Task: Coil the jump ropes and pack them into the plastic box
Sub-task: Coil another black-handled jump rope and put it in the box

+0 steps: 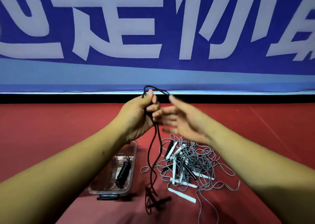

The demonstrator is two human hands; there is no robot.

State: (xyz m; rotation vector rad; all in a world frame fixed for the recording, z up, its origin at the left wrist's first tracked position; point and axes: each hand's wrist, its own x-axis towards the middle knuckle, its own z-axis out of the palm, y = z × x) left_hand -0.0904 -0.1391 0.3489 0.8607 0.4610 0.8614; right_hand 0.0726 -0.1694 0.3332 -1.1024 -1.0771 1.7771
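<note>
We note a blue banner (pixel 61 22) with large white characters (pixel 117 27) filling the view above and beyond the fingers (pixel 154 108), with a paler blue band (pixel 68 77) along its lower edge. Just behind the fingers runs a black strip (pixel 51 98). Below them we log red flooring (pixel 51 130), with a faint line (pixel 272 132) crossing it to their right.

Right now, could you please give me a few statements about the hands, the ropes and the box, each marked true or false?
1. The left hand grips the black rope. True.
2. The plastic box holds nothing. False: one coiled rope lies in it.
3. The grey ropes lie tangled on the floor, right of the box. True.
4. The right hand clutches a white handle. False: its fingers are spread and hold no handle.
</note>
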